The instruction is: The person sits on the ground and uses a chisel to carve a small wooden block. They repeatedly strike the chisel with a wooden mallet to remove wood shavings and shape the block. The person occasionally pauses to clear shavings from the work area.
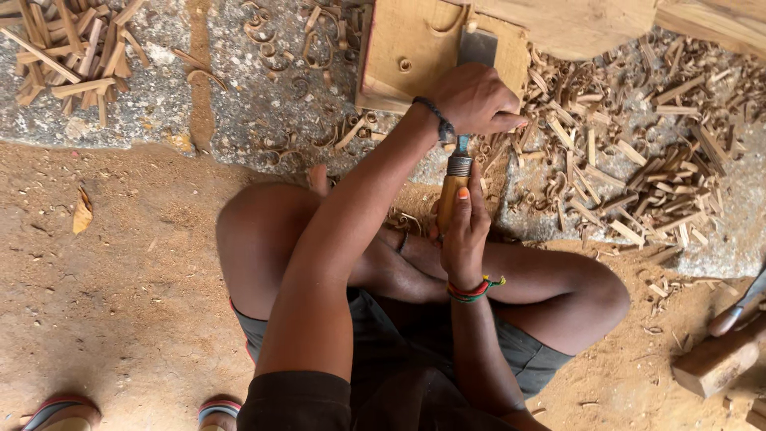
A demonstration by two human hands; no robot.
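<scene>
I sit cross-legged on a dirt floor. My left hand (472,100), with a dark wristband, is closed around the metal shank of a chisel (459,165) just below its flat blade (477,46). The blade rests on a tan wooden block (399,56) lying on the stone slab ahead. My right hand (463,227), wearing a coloured bead bracelet, grips the chisel's wooden handle from below, above my crossed legs.
Curled shavings and wood chips (630,175) cover the stone slab (263,112) to the right. A pile of short wood sticks (68,52) lies at top left. A wooden mallet-like piece (718,359) lies at lower right. Two sandals (64,413) show at bottom left.
</scene>
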